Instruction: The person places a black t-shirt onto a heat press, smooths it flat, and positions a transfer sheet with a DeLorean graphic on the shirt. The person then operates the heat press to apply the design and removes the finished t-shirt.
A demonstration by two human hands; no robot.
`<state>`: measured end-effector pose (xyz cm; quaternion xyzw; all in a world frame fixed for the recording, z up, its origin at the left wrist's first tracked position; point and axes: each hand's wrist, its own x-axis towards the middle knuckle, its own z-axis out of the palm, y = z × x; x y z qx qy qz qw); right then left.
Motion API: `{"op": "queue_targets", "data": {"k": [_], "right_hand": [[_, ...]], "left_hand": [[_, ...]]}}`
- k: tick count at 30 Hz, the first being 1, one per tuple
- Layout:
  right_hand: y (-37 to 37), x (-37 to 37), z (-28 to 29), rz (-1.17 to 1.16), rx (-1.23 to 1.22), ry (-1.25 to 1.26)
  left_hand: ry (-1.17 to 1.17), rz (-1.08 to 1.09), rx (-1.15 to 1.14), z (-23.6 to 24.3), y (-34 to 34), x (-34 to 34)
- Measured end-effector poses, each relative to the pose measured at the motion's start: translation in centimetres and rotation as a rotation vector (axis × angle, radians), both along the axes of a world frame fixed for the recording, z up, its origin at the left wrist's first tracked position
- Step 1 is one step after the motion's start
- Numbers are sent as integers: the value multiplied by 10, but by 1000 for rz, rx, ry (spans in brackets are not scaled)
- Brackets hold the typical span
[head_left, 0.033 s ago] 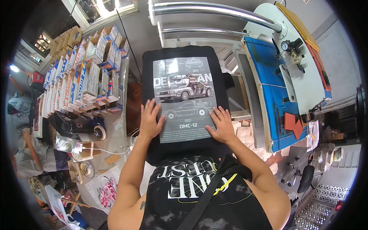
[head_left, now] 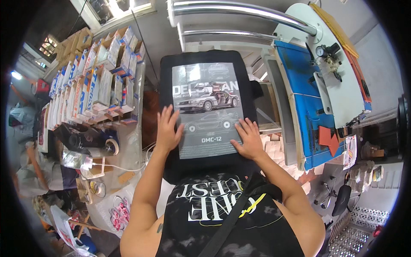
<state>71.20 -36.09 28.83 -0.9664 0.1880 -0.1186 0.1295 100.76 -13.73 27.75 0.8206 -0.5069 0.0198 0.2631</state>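
A black garment lies spread over a flat board in front of me. On it rests a glossy, film-like printed sheet with a grey car picture, a line drawing of a car and pale lettering. My left hand lies with fingers spread at the sheet's left edge, partly on the black cloth. At the right edge, my right hand rests with its fingers apart, thumb on the sheet's lower part. Neither hand grips anything. Light glares off the sheet's upper left.
Beyond the garment run two shiny metal bars of a white machine with a pressure gauge. A blue-topped board stands at the right. Cardboard boxes fill a left rack, near a white cable. Another person's arm shows far left.
My hands stay at the sheet's sides, nearly unmoved. The view has shifted slightly, and the other person's arm at the far left has changed position.
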Motion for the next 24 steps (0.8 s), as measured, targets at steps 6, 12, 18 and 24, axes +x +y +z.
{"op": "queue_targets", "data": {"k": [6,12,18,24], "right_hand": [[-7,7,2,11,-8,21],[-7,5,1,16,-10,10],[-6,-4,5,26,84,-89],[-3,-4,7,19,45,-65]], "left_hand": [[762,292,-398,-26,-53,87],[1646,446,-379,-48,-13,78],[299,255,-207,-5,29,28],[78,-140,49,18,45,-35]]}}
